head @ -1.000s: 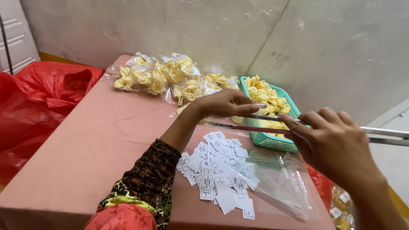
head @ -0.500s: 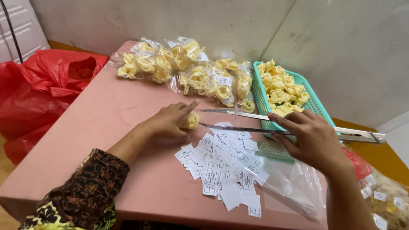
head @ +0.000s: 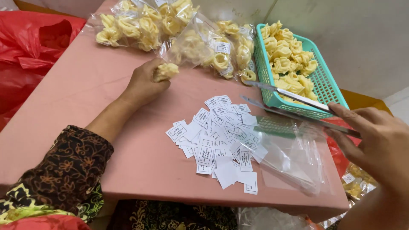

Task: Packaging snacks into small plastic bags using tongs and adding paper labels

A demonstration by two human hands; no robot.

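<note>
Cracker: a pale yellow curled cracker (head: 165,70) sits in the left hand's fingers, just above the pink desk (head: 85,89), at the mouth of a clear bag (head: 191,44).
Left hand: the left hand (head: 142,85) has its grip pinched around the cracker; its wrist rests on the desk.
Right hand: the right hand (head: 377,138) has its grip pressed around the handle end of metal tongs (head: 289,104), whose two blades stand slightly apart over the basket's edge.
Nearby: a teal basket (head: 326,87) of loose crackers; filled bags (head: 140,25) along the desk's far side; a heap of small white paper labels (head: 219,138); flat empty plastic bags (head: 294,157) beside them; red plastic sacks (head: 25,47) on the left.
Hidden: the tongs' rear end lies behind the right hand; the far bags are cut off by the frame's top; print on the labels is too small to make out.
Change: half a second ago the left hand held the cracker by the tongs' tips; it is now farther away at the bag, and the tongs have drawn back toward the basket.
</note>
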